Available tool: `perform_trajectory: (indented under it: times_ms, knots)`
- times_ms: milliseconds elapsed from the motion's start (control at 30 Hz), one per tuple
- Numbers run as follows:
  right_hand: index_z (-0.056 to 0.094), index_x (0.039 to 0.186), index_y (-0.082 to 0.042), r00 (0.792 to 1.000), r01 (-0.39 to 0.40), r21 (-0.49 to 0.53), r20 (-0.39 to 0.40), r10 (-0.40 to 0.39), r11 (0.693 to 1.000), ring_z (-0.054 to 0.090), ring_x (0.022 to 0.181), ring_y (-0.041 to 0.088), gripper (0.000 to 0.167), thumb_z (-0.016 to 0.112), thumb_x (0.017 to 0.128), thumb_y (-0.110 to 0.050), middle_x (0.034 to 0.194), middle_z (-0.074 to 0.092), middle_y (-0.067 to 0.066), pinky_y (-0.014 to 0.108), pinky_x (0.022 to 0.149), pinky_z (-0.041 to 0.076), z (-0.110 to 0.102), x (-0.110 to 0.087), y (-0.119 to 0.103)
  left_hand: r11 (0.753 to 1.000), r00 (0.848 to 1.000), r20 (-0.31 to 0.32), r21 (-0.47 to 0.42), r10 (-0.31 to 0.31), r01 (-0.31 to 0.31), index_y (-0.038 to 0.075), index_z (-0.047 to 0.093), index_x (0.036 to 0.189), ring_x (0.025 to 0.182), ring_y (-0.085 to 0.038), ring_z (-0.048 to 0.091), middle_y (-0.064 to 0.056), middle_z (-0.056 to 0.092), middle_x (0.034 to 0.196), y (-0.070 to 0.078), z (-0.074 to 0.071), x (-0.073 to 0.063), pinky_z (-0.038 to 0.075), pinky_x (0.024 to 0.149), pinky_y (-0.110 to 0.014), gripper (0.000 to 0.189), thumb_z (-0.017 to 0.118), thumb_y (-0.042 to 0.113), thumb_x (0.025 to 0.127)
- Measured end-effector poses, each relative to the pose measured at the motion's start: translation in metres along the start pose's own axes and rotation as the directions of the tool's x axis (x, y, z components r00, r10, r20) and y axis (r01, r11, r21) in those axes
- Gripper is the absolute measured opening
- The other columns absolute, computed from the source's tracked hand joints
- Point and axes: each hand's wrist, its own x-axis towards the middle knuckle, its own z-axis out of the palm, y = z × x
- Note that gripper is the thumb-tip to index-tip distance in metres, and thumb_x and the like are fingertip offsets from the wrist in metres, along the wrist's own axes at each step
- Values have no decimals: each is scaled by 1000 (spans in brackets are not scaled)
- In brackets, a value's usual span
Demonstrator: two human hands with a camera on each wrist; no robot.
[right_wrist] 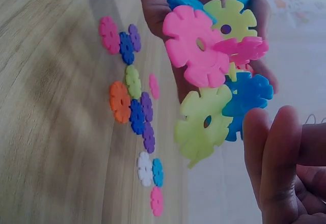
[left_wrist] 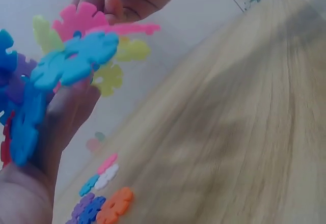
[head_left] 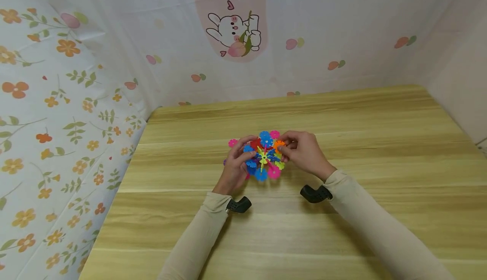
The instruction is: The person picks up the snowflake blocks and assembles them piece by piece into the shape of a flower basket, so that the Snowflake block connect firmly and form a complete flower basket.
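My left hand (head_left: 233, 171) grips a cluster of interlocked plastic snowflake discs (head_left: 264, 157) in blue, pink, yellow-green and red, held up over the table. At the cluster's right side, my right hand (head_left: 306, 151) pinches an orange snowflake disc (head_left: 279, 144) between thumb and fingers. Whether that disc is slotted into the cluster cannot be made out. In the right wrist view, a pink disc (right_wrist: 191, 56) and a yellow-green disc (right_wrist: 201, 112) of the cluster stand close to my right fingertips (right_wrist: 280, 142); the orange disc is hidden there.
Loose snowflake discs lie on the wooden table (head_left: 380, 144) beyond the hands, among them an orange one (right_wrist: 120, 102), a white one (right_wrist: 144, 168) and a pink one (right_wrist: 109, 34). A patterned white cloth (head_left: 312, 26) hangs behind the table. Black devices (head_left: 316, 193) sit at both wrists.
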Motion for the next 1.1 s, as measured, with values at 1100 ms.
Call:
perform_trajectory:
  times_ms: [1100]
  knots:
    - [67,101,-3,994,3,-167,106,15,986,59,50,23,16,62,90,-13,70,64,7,32,45,49,-10,3,-4,970,999,-18,244,27,-22,-1,50,126,120,-25,36,-14,43,131,4,0,4,47,86,-32,39,57,-4,88]
